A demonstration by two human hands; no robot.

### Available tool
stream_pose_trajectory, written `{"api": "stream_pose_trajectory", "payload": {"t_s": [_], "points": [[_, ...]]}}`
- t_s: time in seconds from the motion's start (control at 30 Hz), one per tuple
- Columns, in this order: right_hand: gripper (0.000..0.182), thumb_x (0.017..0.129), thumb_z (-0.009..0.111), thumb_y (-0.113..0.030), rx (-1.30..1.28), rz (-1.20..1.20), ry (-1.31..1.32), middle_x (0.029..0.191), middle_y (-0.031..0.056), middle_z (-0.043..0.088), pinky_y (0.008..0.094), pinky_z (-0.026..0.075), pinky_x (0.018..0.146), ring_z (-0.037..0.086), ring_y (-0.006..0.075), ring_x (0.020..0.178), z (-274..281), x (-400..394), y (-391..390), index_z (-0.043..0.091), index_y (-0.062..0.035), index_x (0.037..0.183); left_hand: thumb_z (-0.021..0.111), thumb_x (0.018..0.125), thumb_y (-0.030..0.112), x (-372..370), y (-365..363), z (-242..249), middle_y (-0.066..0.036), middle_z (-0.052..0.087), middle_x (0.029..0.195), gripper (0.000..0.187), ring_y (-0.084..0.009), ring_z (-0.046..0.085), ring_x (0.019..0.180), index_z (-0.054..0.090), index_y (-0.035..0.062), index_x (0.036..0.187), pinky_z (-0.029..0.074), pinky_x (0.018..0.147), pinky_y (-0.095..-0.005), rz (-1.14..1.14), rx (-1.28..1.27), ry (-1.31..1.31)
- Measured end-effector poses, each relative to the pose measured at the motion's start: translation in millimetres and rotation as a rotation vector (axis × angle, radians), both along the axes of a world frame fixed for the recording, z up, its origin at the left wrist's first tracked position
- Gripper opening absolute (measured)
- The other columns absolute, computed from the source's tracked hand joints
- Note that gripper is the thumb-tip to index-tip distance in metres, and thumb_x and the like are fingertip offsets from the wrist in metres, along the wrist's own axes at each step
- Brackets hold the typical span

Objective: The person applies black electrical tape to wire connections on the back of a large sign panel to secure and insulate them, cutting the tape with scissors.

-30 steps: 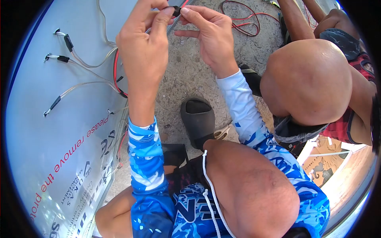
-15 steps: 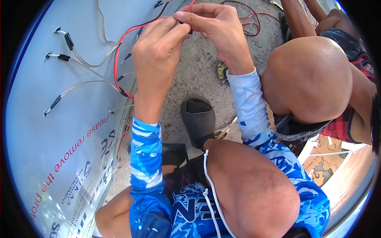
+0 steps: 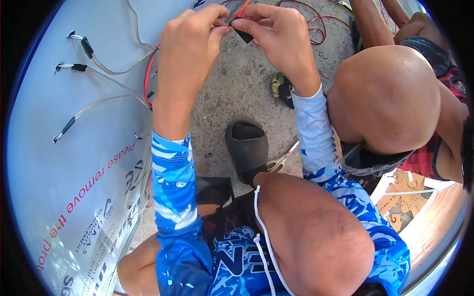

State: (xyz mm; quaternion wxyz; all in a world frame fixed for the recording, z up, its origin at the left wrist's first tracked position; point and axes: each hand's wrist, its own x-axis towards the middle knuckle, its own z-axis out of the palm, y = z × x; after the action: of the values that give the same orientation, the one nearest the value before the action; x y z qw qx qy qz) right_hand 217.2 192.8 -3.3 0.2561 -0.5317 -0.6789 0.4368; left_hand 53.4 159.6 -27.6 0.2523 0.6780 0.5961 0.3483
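Held piece: small black sleeve (image 3: 243, 34), top centre, long axis slanting down to the right.
Red wire (image 3: 148, 74): one, running from the pinch down along the white panel (image 3: 59, 148).
Left hand (image 3: 190, 47): fingertips pinching the wire.
Right hand (image 3: 276, 39): fingertips pinching the sleeve.
Clear leads (image 3: 106, 66): three, black-tipped, on the panel.

Bright daylight, hard sun. Glare on white panel (image 3: 59, 113) at 9 o'clock and on knee (image 3: 390, 93) at 2 o'clock. Strong fisheye bending, black vignette around rim. Centre sharp, edges soft; overexposed patch at 4 o'clock.
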Motion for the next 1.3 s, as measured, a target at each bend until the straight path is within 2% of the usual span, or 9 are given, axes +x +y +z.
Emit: {"api": "stream_pose_trajectory", "payload": {"t_s": [0.07, 0.13, 0.27, 0.37, 0.43, 0.67, 0.83, 0.93, 1.3], "points": [[0.013, 0.089, 0.072, -0.004, 0.135, 0.035, -0.147, 0.073, 0.0122, 0.068, 0.0286, 0.051, 0.055, 0.064, 0.0148, 0.061, -0.6, -2.4, -4.0, 0.066, 0.0076, 0.093, 0.072, 0.084, 0.004, -2.1, 1.4, -5.0, -0.013, 0.072, 0.09, 0.019, -0.0223, 0.07, 0.078, 0.072, 0.0034, 0.103, 0.054, 0.068, -0.0319, -0.021, 0.089, 0.021], [0.02, 0.088, 0.073, -0.003, 0.305, -0.222, 0.084, 0.075, 0.0129, 0.067, 0.0292, 0.053, 0.057, 0.067, 0.0188, 0.063, -9.1, -8.9, -10.4, 0.058, 0.003, 0.098, 0.072, 0.085, 0.006, -0.6, 1.8, -6.5, -0.013, 0.072, 0.087, 0.017, -0.023, 0.069, 0.076, 0.072, 0.0032, 0.102, 0.053, 0.067, -0.0327, -0.042, 0.18, 0.044], [0.031, 0.086, 0.074, -0.003, 0.636, -0.086, -0.044, 0.078, 0.0127, 0.067, 0.0288, 0.054, 0.059, 0.07, 0.0189, 0.067, -31.2, -2.8, -9.9, 0.05, -0.0016, 0.106, 0.071, 0.081, 0.005, 4.6, 1.4, -11.2, -0.011, 0.071, 0.084, 0.009, -0.0315, 0.064, 0.077, 0.071, 0.0022, 0.09, 0.05, 0.068, -0.0415, 0.024, 0.241, 0.043], [0.029, 0.087, 0.074, -0.003, 0.464, -0.122, -0.023, 0.08, 0.012, 0.068, 0.0275, 0.055, 0.061, 0.07, 0.0162, 0.073, -29.5, -7.6, -15.2, 0.051, -0.0009, 0.106, 0.07, 0.082, 0.004, 9.8, -0.3, -17.9, -0.011, 0.07, 0.083, 0.009, -0.0315, 0.063, 0.076, 0.071, 0.0026, 0.091, 0.05, 0.067, -0.0415, 0.072, 0.276, 0.053], [0.027, 0.089, 0.073, -0.003, 0.004, -0.261, 0.303, 0.083, 0.0107, 0.069, 0.0273, 0.055, 0.062, 0.069, 0.0139, 0.075, -21.8, -12.4, -17.8, 0.052, -0.0013, 0.105, 0.07, 0.082, 0.004, 12.4, -2.7, -20.0, -0.011, 0.07, 0.082, 0.009, -0.0315, 0.062, 0.075, 0.071, 0.0028, 0.091, 0.049, 0.067, -0.0417, 0.105, 0.292, 0.04], [0.024, 0.09, 0.071, -0.001, -0.2, -0.195, 0.284, 0.084, 0.0105, 0.07, 0.0262, 0.054, 0.061, 0.067, 0.0125, 0.076, -34.9, -1.7, -8.5, 0.055, -0.0005, 0.107, 0.07, 0.083, 0.004, 12.1, -8.6, -19.1, -0.01, 0.069, 0.083, 0.008, -0.0302, 0.062, 0.075, 0.07, 0.0018, 0.091, 0.049, 0.067, -0.0405, 0.144, 0.241, -0.082], [0.027, 0.087, 0.072, -0.003, 0.629, -0.117, 0.083, 0.083, 0.0129, 0.068, 0.029, 0.052, 0.061, 0.065, 0.0178, 0.072, -44.3, -10.5, -13.2, 0.063, 0.0025, 0.112, 0.07, 0.083, 0.004, 3.8, -3.9, -14.9, -0.011, 0.07, 0.085, 0.01, -0.0299, 0.063, 0.076, 0.07, 0.0007, 0.093, 0.05, 0.068, -0.0398, 0.085, 0.215, -0.096], [0.022, 0.084, 0.074, -0.005, 0.878, -0.002, -0.097, 0.081, 0.0112, 0.065, 0.032, 0.051, 0.063, 0.063, 0.0224, 0.072, -51.4, -3.8, -7.4, 0.069, 0.0009, 0.105, 0.07, 0.086, 0.003, -0.2, -3.1, -15.5, -0.01, 0.07, 0.084, 0.013, -0.0191, 0.065, 0.071, 0.071, -0.0001, 0.099, 0.051, 0.067, -0.0291, 0.049, 0.263, -0.062], [0.021, 0.069, 0.084, -0.009, 1.061, -0.06, -0.182, 0.092, 0.0096, 0.058, 0.0347, 0.05, 0.066, 0.058, 0.0243, 0.085, -48.7, 1.3, -2.4, 0.078, -0.0097, 0.089, 0.072, 0.085, 0.003, -12.0, 0.5, -5.3, -0.009, 0.074, 0.092, 0.017, -0.014, 0.069, 0.078, 0.073, -0.0007, 0.102, 0.054, 0.071, -0.0255, -0.115, 0.044, -0.153]]}}
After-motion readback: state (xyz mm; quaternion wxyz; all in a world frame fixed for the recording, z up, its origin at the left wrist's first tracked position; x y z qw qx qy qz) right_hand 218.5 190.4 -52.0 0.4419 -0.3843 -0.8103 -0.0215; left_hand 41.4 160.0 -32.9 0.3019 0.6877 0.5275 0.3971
